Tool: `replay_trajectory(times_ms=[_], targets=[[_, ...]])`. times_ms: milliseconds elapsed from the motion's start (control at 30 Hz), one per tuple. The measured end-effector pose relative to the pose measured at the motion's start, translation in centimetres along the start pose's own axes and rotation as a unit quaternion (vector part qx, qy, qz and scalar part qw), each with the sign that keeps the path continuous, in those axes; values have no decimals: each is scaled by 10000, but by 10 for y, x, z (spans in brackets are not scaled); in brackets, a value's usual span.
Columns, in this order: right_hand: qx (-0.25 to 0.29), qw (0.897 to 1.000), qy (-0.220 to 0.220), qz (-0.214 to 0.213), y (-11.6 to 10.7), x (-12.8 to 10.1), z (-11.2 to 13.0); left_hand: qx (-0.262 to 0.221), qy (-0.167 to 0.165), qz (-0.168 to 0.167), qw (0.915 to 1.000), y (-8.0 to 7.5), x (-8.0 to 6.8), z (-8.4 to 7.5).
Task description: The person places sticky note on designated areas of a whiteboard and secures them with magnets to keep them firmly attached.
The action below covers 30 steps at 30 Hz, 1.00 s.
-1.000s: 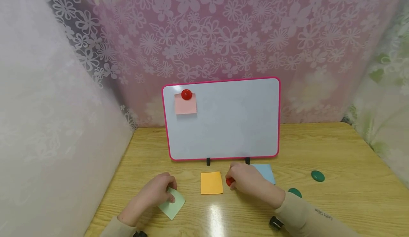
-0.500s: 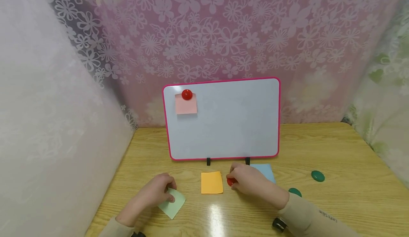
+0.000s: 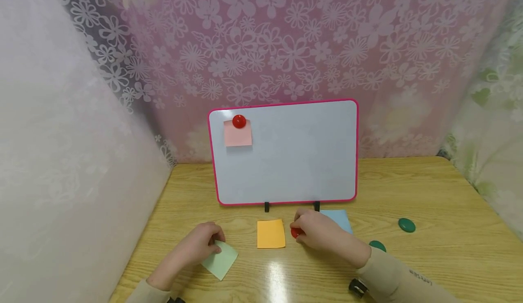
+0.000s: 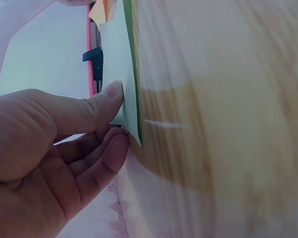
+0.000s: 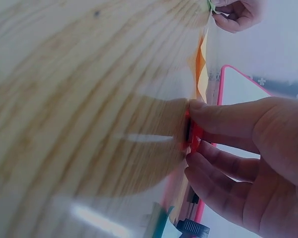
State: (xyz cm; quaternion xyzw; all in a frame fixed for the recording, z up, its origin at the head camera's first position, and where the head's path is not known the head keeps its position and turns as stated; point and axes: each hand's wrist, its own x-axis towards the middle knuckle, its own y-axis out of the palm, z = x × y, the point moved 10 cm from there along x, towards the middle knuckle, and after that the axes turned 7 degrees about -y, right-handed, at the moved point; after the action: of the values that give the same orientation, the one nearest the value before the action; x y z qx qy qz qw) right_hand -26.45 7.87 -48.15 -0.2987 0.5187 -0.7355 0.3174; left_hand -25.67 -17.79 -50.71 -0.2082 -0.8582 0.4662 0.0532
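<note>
A pink-framed whiteboard (image 3: 286,157) stands at the back of the wooden table (image 3: 429,257), with a pink note (image 3: 238,136) pinned by a red magnet (image 3: 239,121). My left hand (image 3: 200,246) pinches the edge of a pale green sticky note (image 3: 222,261) (image 4: 120,64) between thumb and fingers. My right hand (image 3: 316,231) pinches a small red magnet (image 3: 295,232) (image 5: 192,133) on the table, just right of an orange sticky note (image 3: 271,233). A blue note (image 3: 341,219) lies partly under the right hand.
Two dark green magnets (image 3: 406,225) (image 3: 377,245) lie on the table to the right of my right arm. Floral curtains close in the table on the left, back and right. The board rests on two black feet (image 3: 266,206).
Nothing has moved much; the right hand shifted slightly right with the red magnet, and the left hand keeps its pinch on the green note.
</note>
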Motion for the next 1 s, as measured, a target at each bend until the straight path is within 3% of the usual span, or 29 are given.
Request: replay_trajectory(times_ms=[1000], targets=[[-12, 9999, -151, 24, -3, -1, 1, -11, -71, -207, 9998, -3, -2, 10]])
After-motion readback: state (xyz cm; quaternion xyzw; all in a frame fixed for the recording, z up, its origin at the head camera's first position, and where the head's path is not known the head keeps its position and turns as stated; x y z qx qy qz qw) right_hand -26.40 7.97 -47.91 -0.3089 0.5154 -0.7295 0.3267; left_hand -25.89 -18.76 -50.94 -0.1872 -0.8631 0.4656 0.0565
